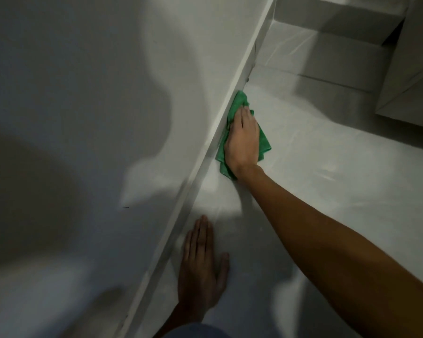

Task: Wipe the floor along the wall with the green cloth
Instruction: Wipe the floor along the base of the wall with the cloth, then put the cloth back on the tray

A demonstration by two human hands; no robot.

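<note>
A crumpled green cloth [237, 103] lies on the pale floor [315, 181], pushed against the white skirting board [203, 164] at the foot of the wall [83, 93]. My right hand [243, 140] lies palm-down on top of the cloth and presses it to the floor, with the arm stretched forward from the lower right. My left hand [202, 269] rests flat on the floor nearer to me, fingers together and pointing forward, close beside the skirting board and holding nothing.
White steps [327, 67] rise at the far end of the floor, beyond the cloth. A white cabinet or block [410, 76] stands at the upper right. Shadows fall across the wall and the near floor.
</note>
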